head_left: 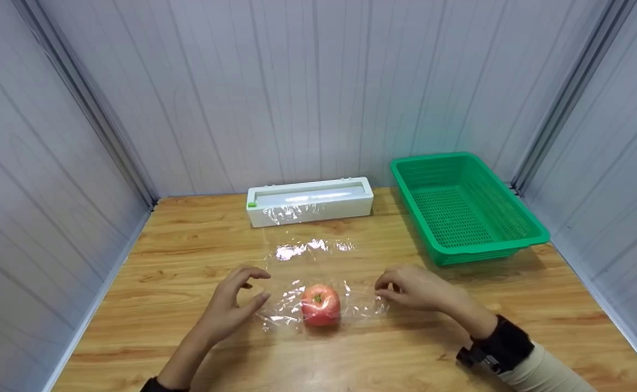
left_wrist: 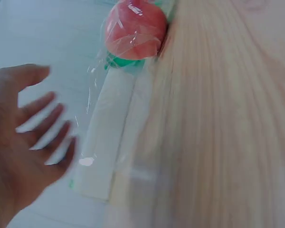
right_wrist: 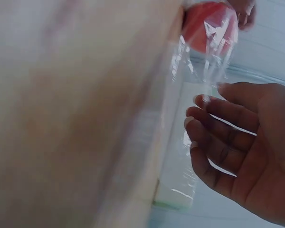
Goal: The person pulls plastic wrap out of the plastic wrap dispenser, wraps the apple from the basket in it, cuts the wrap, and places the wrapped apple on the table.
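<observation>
A red apple (head_left: 320, 306) sits near the middle of the wooden table, with clear plastic wrap (head_left: 283, 318) draped over it. The wrap stretches back to a white wrap dispenser (head_left: 313, 211). To the left of the apple, my left hand (head_left: 230, 305) holds nothing; its thumb and fingers are spread apart beside the wrap's left edge. My right hand (head_left: 414, 287) is at the right edge, thumb and index fingertips close together. In the right wrist view, a strand of wrap (right_wrist: 211, 71) runs from the apple (right_wrist: 211, 26) to those fingertips, which pinch it.
A green plastic basket (head_left: 433, 239) stands at the back right of the table, with nothing inside. Pale panelled walls (head_left: 318, 98) enclose the table at the back and both sides. The dispenser lies close to the back wall.
</observation>
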{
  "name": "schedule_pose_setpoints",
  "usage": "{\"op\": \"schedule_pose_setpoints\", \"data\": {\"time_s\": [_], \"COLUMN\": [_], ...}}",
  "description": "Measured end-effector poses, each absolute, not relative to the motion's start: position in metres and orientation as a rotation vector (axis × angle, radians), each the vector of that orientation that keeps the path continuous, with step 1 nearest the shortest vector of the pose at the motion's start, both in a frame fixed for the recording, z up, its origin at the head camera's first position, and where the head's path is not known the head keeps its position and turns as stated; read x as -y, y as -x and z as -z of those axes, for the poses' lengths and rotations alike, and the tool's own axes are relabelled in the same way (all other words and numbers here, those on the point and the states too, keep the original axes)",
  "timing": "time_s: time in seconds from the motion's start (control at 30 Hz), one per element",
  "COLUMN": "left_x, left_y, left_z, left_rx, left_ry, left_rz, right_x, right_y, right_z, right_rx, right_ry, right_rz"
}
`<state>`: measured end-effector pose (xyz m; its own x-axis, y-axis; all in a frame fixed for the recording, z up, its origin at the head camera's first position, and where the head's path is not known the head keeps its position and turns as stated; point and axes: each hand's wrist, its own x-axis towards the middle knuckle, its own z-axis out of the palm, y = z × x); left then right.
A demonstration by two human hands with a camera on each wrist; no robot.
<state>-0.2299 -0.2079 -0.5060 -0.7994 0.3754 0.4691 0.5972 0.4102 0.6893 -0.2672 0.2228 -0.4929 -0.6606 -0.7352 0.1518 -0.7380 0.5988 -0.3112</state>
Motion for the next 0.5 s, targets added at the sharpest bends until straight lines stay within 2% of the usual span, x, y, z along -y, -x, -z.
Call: {"op": "schedule_pose_setpoints", "data": {"time_s": [0.23,0.5], "left_x": [0.157,0.125], "left_y": [0.198,0.186], "left_z": [0.478,0.497], "left_rx": [2.131,2.091], "left_ry": [1.172,1.204], "left_rz": [0.472,-0.129], "right_x": [-0.230,-0.189], "right_y": [0.263,0.247], "right_z": [0.460,0.456], "right_rx": [2.624,2.253], "right_ry": [-1.165,-1.393], "right_rz": [-0.441,-0.350]}}
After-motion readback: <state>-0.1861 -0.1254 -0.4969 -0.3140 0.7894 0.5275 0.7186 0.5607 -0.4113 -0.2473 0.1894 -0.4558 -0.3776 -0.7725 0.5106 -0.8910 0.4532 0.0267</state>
